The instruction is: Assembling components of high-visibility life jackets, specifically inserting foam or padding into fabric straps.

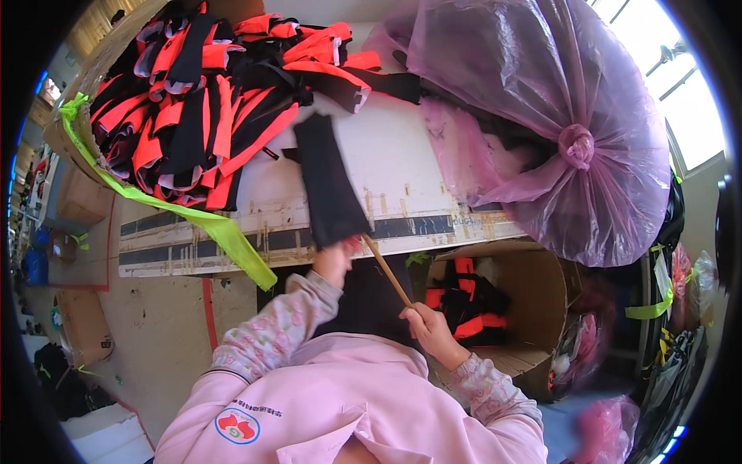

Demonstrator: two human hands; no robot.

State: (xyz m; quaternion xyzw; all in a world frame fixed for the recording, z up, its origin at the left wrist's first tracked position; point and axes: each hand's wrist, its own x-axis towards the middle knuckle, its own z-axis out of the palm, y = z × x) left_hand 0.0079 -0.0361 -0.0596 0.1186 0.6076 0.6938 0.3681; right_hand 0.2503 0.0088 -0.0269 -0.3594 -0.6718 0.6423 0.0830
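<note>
My left hand (334, 261) is closed on the lower end of a black fabric piece (328, 179), long and flat like a sleeve, held up over the table edge. Its fingers are partly hidden and slightly blurred. Lower and to the right, my right hand (434, 329) grips a thin wooden stick (390, 274). The stick slants up to the fabric's lower end; whether its tip goes inside or behind cannot be made out. Beyond my left hand lies a big heap of black and neon-orange fabric pieces (202, 127).
The white worktable (394, 166) has a taped front edge. A cardboard box (77, 139) with a yellow-green strip (224, 236) surrounds the heap's left side. A knotted pink plastic bag (533, 93) bulges at right. Under the table, another carton (537, 298) contains black and orange pieces.
</note>
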